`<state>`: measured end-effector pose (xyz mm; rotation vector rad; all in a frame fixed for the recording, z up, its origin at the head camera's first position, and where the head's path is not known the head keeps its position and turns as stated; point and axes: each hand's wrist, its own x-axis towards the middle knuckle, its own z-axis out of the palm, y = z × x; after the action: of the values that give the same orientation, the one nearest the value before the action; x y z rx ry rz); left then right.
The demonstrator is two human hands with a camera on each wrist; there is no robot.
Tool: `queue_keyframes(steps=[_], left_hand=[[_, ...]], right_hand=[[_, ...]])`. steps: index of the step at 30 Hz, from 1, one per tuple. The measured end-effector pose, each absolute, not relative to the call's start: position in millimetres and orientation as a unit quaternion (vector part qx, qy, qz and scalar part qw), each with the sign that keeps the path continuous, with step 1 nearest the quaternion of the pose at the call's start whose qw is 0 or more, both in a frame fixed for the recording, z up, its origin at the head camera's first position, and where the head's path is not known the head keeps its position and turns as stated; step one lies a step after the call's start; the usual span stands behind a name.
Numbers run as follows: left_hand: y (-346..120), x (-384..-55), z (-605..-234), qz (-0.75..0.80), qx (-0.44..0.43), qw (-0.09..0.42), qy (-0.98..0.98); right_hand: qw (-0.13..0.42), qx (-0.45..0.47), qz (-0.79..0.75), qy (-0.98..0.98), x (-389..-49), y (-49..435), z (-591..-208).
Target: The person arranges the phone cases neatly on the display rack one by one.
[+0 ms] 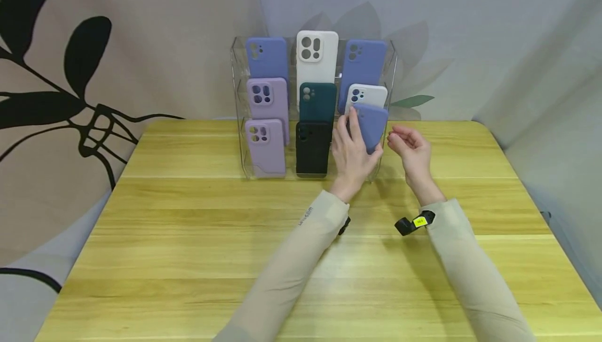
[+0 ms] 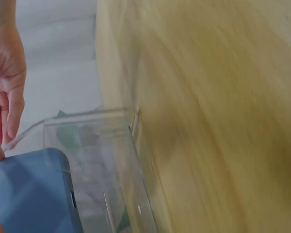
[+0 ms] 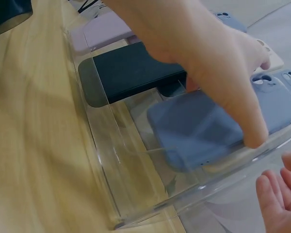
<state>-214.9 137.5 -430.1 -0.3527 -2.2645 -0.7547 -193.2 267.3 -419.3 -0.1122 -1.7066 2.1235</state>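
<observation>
A blue phone case [image 1: 373, 127] is held by my left hand [image 1: 351, 154] at the right column of a clear acrylic rack [image 1: 242, 149]. Thumb and fingers grip its two side edges. In the right wrist view the blue case's lower end is tilted over the rack's front slot. Behind it stands a white phone case [image 1: 376, 94], partly covered. To the right of the rack, my right hand [image 1: 414, 156] hovers with loosely bent fingers and holds nothing. The left wrist view shows the blue case [image 2: 34, 194] with fingertips at its edge.
Other cases stand in the rack: a black case [image 1: 312, 149], a dark green case [image 1: 317, 102], lilac cases [image 1: 268, 149], a tall white case [image 1: 329, 70] and blue cases [image 1: 369, 65]. The rack sits at the back of a wooden table [image 1: 211, 258], before a patterned curtain [image 1: 178, 28].
</observation>
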Motion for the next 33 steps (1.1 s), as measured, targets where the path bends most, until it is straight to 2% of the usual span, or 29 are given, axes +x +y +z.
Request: queue_keyframes(steps=[7,20,28,33], left_hand=[[141.6,-206.4,-442.7,-0.296,-0.094,0.328,-0.892],[142.8,-198.7,-460.3,-0.284,-0.053,0.312,-0.905],[140.3,-190.2,-462.7,-0.281,-0.039,0.291,-0.914],[128.0,-176.7,-458.8,-0.290,-0.059,0.268,-0.917]], right_hand=[[0.190,-0.038,0.764,-0.616,-183.7,273.0,-422.0],[0.192,-0.027,0.766,-0.613,-178.9,274.3,-427.8],[0.177,-0.030,0.763,-0.621,-177.1,275.6,-432.3],[0.175,-0.022,0.754,-0.633,-173.4,281.2,-431.1]])
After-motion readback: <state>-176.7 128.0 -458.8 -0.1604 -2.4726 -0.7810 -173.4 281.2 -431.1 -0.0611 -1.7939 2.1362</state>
